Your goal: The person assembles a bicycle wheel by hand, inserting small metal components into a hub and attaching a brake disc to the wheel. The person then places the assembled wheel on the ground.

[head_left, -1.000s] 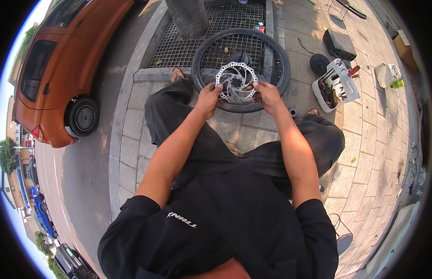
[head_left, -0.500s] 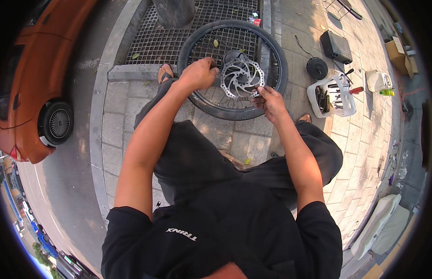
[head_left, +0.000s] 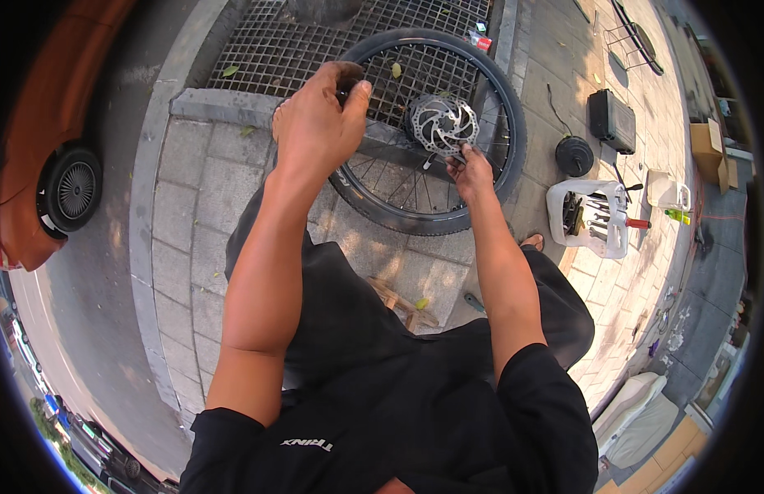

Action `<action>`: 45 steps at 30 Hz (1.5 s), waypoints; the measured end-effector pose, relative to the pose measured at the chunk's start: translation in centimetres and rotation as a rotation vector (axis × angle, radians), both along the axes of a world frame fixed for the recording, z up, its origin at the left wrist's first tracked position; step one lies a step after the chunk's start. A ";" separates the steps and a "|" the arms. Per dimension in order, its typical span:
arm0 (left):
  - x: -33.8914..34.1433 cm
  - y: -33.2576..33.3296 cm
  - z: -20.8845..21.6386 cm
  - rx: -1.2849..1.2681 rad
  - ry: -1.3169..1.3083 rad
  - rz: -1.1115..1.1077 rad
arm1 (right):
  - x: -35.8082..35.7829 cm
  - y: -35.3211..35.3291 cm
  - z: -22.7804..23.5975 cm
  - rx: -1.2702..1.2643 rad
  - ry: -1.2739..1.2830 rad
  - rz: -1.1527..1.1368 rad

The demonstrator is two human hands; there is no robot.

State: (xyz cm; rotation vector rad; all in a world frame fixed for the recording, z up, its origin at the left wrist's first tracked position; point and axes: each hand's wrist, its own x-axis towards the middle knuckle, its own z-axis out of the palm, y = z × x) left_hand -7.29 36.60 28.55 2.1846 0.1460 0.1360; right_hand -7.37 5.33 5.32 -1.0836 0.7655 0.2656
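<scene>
A bicycle wheel [head_left: 423,223] with a black tyre lies flat in front of me, partly over a metal grate. My right hand [head_left: 472,174] pinches the near edge of a silver brake disc [head_left: 446,123], which sits over the dark hub at the wheel's middle. Whether the disc rests on the hub, I cannot tell. Beside that hand a small white-tipped piece [head_left: 429,162] shows among the spokes. My left hand [head_left: 320,123] is raised above the wheel's left side, its fingers curled and the thumb apart, with nothing visible between them. It hides part of the tyre.
On the right stand a white tool bin [head_left: 592,239], a black case [head_left: 612,121] and a round black object [head_left: 574,156]. A cardboard box [head_left: 711,152] is farther right. Beyond the kerb on the left is an orange car [head_left: 48,99]. A metal grate [head_left: 262,74] lies ahead.
The brake disc has gone down and away from me, over the hub, still in my right hand. My left hand has left the wheel's middle, moving left and up. The view has shifted slightly.
</scene>
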 end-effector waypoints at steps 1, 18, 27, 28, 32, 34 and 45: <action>0.2 0.2 -0.5 -0.041 0.001 -0.004 | 0.9 0.4 -0.4 0.026 0.002 -0.007; 0.8 -1.6 -0.2 0.053 0.035 -0.134 | -7.6 -4.2 -3.3 0.321 -0.119 -0.100; 0.0 -2.3 0.0 0.228 0.089 -0.212 | -7.9 -4.4 -2.5 -0.238 -0.079 0.450; 0.0 -2.5 0.0 0.239 0.096 -0.210 | -6.9 -4.1 -2.4 -0.358 -0.083 0.515; 0.2 -3.2 0.3 0.303 0.100 -0.227 | -4.2 -4.1 -3.5 -0.731 -0.228 0.721; 0.1 -3.2 0.2 0.325 0.078 -0.242 | -3.7 -3.5 -3.0 -0.826 -0.310 0.717; -0.1 -3.2 -0.7 0.259 -0.035 -0.268 | -2.3 -2.7 1.7 -1.433 -0.738 0.842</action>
